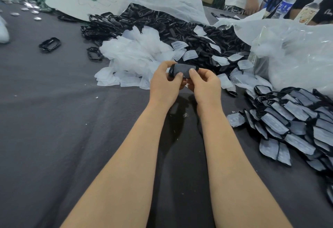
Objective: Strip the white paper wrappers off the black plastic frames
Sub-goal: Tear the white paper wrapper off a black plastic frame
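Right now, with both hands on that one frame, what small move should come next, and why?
Probably push the thumbs to pop the white wrapper out of the black frame: the left hand and right hand pinch its ends, and its face looks greyish, covered.

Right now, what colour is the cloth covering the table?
The cloth is dark grey, seen best in the head view.
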A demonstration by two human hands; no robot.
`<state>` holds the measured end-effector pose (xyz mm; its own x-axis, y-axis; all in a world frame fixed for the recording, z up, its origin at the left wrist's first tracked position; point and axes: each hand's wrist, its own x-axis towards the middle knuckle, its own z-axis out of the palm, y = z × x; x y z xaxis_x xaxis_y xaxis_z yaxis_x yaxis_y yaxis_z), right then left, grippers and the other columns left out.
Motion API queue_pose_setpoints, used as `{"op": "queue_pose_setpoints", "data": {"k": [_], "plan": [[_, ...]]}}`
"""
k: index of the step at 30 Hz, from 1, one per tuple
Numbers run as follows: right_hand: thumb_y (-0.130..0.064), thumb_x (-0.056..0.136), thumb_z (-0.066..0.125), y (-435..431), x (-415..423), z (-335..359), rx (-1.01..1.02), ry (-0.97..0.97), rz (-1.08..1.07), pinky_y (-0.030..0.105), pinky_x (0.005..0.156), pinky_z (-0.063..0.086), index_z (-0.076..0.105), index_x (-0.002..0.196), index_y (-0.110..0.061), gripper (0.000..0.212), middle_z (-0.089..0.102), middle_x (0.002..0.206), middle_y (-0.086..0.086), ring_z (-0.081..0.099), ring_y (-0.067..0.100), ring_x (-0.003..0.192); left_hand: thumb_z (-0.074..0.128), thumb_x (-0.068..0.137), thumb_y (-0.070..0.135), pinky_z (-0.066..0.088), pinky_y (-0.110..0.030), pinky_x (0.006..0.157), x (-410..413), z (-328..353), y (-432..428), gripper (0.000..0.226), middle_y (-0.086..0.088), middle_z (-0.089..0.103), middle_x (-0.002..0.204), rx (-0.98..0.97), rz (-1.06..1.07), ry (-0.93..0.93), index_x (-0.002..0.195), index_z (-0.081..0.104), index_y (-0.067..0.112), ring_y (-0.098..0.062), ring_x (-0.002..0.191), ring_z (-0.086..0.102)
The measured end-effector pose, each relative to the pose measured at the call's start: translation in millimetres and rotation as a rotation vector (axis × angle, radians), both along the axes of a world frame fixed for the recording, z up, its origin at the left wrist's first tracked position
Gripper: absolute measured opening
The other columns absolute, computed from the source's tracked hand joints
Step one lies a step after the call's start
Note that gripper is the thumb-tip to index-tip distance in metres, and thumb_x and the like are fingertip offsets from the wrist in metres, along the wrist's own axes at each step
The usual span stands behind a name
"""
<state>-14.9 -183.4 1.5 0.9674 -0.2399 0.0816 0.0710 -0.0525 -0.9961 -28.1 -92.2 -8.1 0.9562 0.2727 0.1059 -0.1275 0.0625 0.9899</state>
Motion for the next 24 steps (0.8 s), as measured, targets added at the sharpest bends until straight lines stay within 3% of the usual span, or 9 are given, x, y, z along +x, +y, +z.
{"op": "queue_pose_setpoints", "data": {"k": [6, 12, 17, 20, 24], "plan": [[-0.012, 0.093, 0.058, 0, 0, 0, -0.020, -0.001, -0.005, 0.022, 0.073, 0.054, 0.061, 0.102, -0.004, 0.012, 0.065, 0.088, 0.004, 0.063, 0.010, 0.075, 0.060, 0.091, 0.007, 0.059, -0.037, 0.080, -1, 0, 0, 0.023, -0.014, 0.069, 0.094, 0.027, 0.000, -0.001, 0.100, 0.051, 0.025, -0.018, 0.075, 0.068], [-0.012, 0.092, 0.060, -1, -1, 0, -0.022, -0.006, 0.020, 0.026, 0.076, 0.055, 0.062, 0.104, -0.004, 0.015, 0.067, 0.092, 0.007, 0.064, 0.012, 0.078, 0.059, 0.090, 0.008, 0.059, -0.030, 0.075, -1, 0, 1, 0.022, -0.014, 0.069, 0.096, -0.018, 0.007, -0.003, 0.097, 0.051, 0.027, -0.017, 0.075, 0.069], [-0.009, 0.091, 0.062, -2, -2, 3, 0.017, 0.001, 0.098, 0.024, 0.072, 0.054, 0.060, 0.093, -0.010, 0.003, 0.064, 0.089, 0.009, 0.061, 0.015, 0.077, 0.063, 0.090, 0.019, 0.059, -0.027, 0.069, -3, 2, 4, 0.018, -0.010, 0.069, 0.092, 0.008, 0.005, -0.003, 0.090, 0.049, 0.030, -0.014, 0.069, 0.069], [-0.009, 0.090, 0.063, -6, -1, 3, 0.084, 0.042, 0.129, 0.031, 0.076, 0.052, 0.059, 0.087, -0.013, 0.006, 0.063, 0.087, 0.008, 0.061, 0.020, 0.079, 0.062, 0.091, 0.016, 0.057, -0.021, 0.064, -3, 3, 7, 0.017, -0.009, 0.069, 0.090, 0.037, -0.032, 0.005, 0.091, 0.049, 0.026, -0.006, 0.060, 0.066], [-0.010, 0.091, 0.061, -7, -1, 4, 0.106, 0.072, 0.146, 0.031, 0.072, 0.049, 0.059, 0.083, -0.016, 0.010, 0.064, 0.083, 0.007, 0.060, 0.018, 0.074, 0.061, 0.092, 0.013, 0.055, -0.017, 0.059, -2, 4, 10, 0.012, -0.004, 0.067, 0.082, 0.042, -0.105, 0.026, 0.101, 0.054, 0.018, -0.002, 0.055, 0.064]]}}
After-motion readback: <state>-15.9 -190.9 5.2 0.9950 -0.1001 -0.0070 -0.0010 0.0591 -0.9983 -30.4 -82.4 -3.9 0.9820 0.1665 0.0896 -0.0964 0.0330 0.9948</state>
